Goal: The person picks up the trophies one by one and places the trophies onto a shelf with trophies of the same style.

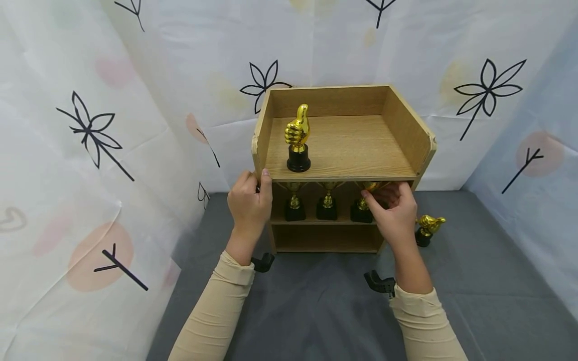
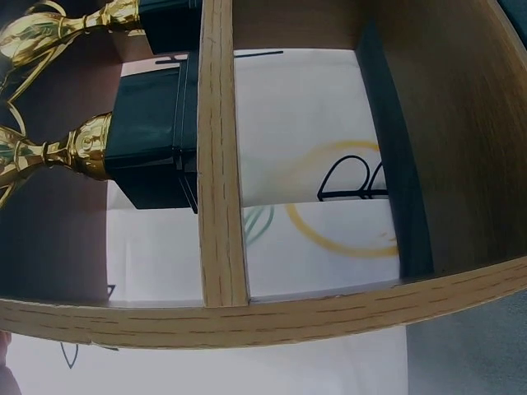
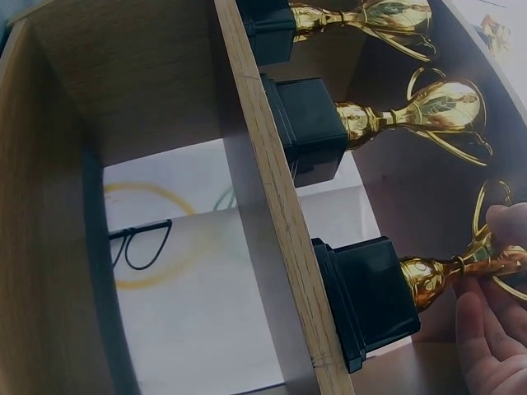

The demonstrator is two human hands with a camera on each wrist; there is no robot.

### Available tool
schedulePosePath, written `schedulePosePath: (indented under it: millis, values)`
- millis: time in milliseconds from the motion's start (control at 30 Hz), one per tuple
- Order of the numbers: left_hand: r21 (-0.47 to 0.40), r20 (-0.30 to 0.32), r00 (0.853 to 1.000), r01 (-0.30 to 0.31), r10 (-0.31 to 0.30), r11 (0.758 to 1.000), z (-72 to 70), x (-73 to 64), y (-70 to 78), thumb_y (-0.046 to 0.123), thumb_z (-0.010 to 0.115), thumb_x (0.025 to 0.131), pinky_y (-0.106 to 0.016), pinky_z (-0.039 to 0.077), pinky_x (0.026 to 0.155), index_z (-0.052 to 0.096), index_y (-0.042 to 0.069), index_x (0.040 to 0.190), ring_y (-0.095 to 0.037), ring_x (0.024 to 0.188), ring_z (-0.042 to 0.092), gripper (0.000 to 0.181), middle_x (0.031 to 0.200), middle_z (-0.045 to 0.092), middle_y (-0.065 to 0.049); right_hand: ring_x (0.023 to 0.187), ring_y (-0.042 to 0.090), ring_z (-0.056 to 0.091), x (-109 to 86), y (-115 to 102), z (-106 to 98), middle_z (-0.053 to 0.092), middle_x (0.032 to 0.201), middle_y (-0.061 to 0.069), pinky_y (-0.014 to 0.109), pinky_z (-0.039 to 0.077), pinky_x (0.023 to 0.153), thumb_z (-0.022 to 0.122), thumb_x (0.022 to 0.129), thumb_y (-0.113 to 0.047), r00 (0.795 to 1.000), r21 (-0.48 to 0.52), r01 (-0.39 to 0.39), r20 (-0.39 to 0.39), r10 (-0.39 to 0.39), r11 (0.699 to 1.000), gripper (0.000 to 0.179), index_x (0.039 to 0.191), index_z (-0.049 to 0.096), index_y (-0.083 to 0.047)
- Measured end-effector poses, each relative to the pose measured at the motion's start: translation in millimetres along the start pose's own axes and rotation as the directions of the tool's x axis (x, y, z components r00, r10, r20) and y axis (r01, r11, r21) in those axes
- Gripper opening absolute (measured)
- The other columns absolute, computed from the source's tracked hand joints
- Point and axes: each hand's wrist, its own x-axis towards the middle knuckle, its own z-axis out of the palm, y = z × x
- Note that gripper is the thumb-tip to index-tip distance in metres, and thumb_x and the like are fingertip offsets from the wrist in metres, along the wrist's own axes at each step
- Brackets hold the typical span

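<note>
Three cup trophies (image 1: 327, 210) stand upright; your left grip (image 1: 251, 198) holds the wooden unit (image 1: 408, 130), your right grip (image 1: 394, 213) pinches the rightmost trophy (image 3: 426, 281). Square its base (image 3: 375, 288) before releasing.

Patterned white backdrop (image 1: 334, 55), grey surface (image 1: 325, 311)
Black line-drawn flowers (image 1: 488, 91) and bare twigs (image 1: 125, 269) mark the creased backdrop among pale pink and yellow blotches (image 1: 83, 278); the grey surface meets it along the back.

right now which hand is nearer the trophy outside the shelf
Right. The right hand is just left of that trophy; the left hand is at the opposite side of the shelf.
</note>
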Motion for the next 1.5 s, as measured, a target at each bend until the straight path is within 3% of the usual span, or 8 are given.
schedulePosePath:
  millis: [433,867,1300,1500]
  values:
    - [0.000,-0.004,1.000,0.006,-0.006,1.000,1.2,-0.2,-0.4,0.029,0.050,0.107,-0.035,0.027,0.046,0.053,0.007,0.058,-0.020,0.050,0.032,0.053,0.063,0.048,-0.011,0.110,-0.001,0.066,-4.1,0,-4,0.063,0.127,-0.002,0.013,0.052,0.096,0.080,0.091,0.002,0.996,-0.050,-0.058,0.062,0.061,0.997,0.059,0.143,0.053,0.000]
    - [-0.003,0.005,1.000,0.010,-0.010,1.000,0.4,0.2,0.8,0.030,0.049,0.107,-0.037,0.030,0.046,0.059,0.006,0.062,-0.023,0.050,0.037,0.052,0.065,0.051,-0.012,0.113,0.001,0.066,-12.5,1,-12,0.067,0.128,0.015,0.012,0.050,0.098,0.079,0.092,0.001,0.995,-0.067,-0.029,0.089,0.035,0.997,0.060,0.146,0.053,0.001]
    - [0.005,0.003,1.000,0.013,-0.013,1.000,-0.2,0.1,0.5,0.031,0.050,0.107,-0.037,0.030,0.046,0.060,0.006,0.062,-0.025,0.050,0.038,0.052,0.065,0.051,-0.012,0.115,0.003,0.067,-22.5,2,-20,0.068,0.129,0.020,0.014,0.051,0.098,0.077,0.092,0.006,0.997,-0.012,-0.024,0.074,0.025,1.000,0.057,0.145,0.056,0.002]
    - [0.006,-0.001,1.000,0.006,-0.006,1.000,-0.3,0.4,0.0,0.030,0.050,0.107,-0.037,0.030,0.046,0.057,0.006,0.061,-0.023,0.049,0.038,0.053,0.064,0.051,-0.012,0.113,0.004,0.069,-26.9,2,-25,0.069,0.124,0.011,0.015,0.051,0.097,0.075,0.092,0.008,0.998,-0.007,-0.020,0.054,0.021,1.000,0.055,0.144,0.058,0.002]
